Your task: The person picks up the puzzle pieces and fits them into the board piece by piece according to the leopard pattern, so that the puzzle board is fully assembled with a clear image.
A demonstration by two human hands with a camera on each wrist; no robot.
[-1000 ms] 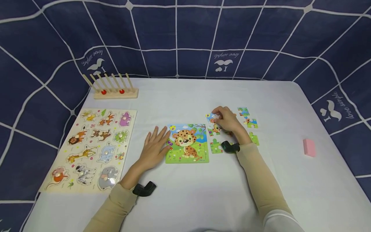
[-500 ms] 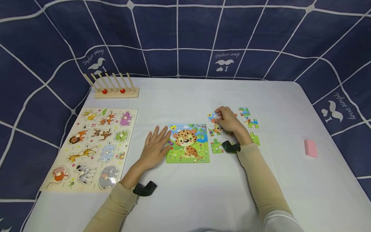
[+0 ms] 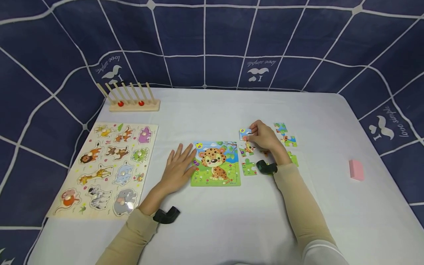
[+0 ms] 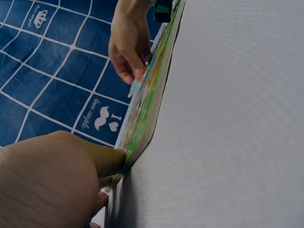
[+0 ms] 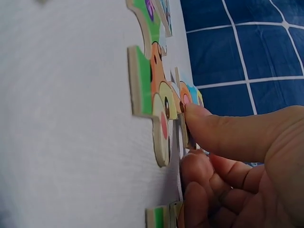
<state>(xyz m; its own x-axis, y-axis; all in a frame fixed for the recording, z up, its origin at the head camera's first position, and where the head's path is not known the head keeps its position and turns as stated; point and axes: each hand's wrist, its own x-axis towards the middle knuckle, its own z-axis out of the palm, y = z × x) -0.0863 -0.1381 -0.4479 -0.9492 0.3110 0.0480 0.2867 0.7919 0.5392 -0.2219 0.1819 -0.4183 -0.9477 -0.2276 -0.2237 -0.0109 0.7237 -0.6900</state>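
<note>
right hand pinching a sky piece beside the leopard board

right hand (image 3: 263, 138): thumb and fingers pinch a puzzle piece (image 3: 244, 133), blue sky with a yellow patch. from the right wrist, the thumb tip presses its face, other fingers curled. location of piece: just past the leopard board's far right corner, over the white-covered counter (image 3: 205, 224). cannot tell whether its lower edge touches the cloth.

left hand (image 3: 175, 171): fingers straight and spread, gripping nothing; thumb and fingertips at the left edge of the leopard board (image 3: 215, 180), which lies flat. thumb contact at the edge seen from the left wrist.

loose pieces around the right hand: face piece (image 3: 247, 149) just nearer the person than the pinched one; green piece (image 3: 249, 168) nearer again; sky-and-leaf piece (image 3: 280, 127) to the far right. others partly hidden by hand and wrist.

elsewhere: animal board (image 3: 99, 214) at left; peg rack (image 3: 147, 108) behind it, two red beads (image 3: 141, 103) on pegs; pink block (image 3: 356, 170) well apart at right. blue gridded cloth (image 3: 182, 29) behind the counter.
</note>
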